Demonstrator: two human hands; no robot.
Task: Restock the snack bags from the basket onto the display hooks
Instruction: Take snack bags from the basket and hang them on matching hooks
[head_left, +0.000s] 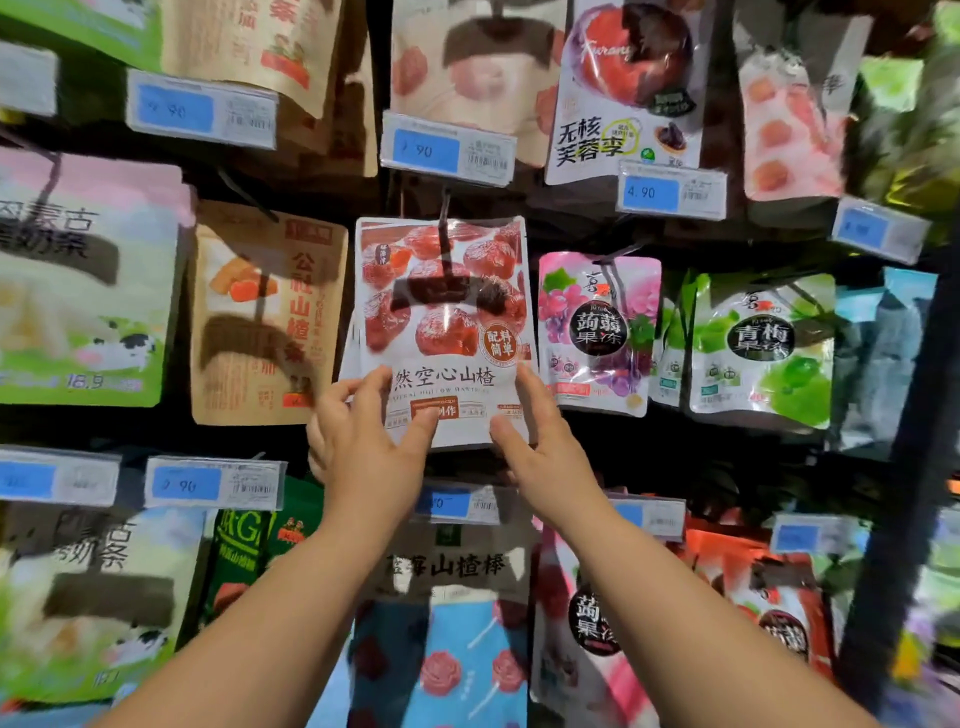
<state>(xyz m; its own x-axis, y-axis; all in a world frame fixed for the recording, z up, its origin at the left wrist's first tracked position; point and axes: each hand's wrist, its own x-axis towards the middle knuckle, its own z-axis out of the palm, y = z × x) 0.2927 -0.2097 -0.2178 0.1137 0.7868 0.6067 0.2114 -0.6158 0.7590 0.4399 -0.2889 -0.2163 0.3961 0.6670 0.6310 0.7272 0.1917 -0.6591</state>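
Note:
A white snack bag printed with red hawthorn fruit (441, 312) hangs on a black display hook (444, 228) in the middle row of the rack. My left hand (363, 436) grips the bag's lower left edge, fingers curled at the edge and thumb lying on the front. The straight fingers of my right hand (540, 447) lie along the lower right edge, with the thumb touching the bag's bottom front. The basket is out of view.
A brown hawthorn-strip bag (260, 317) hangs left of the white bag and a pink grape jelly bag (597, 332) right of it. Blue price tags (447, 150) jut out above and below. More hanging bags fill every row, and a dark rack post (898, 467) stands at the right.

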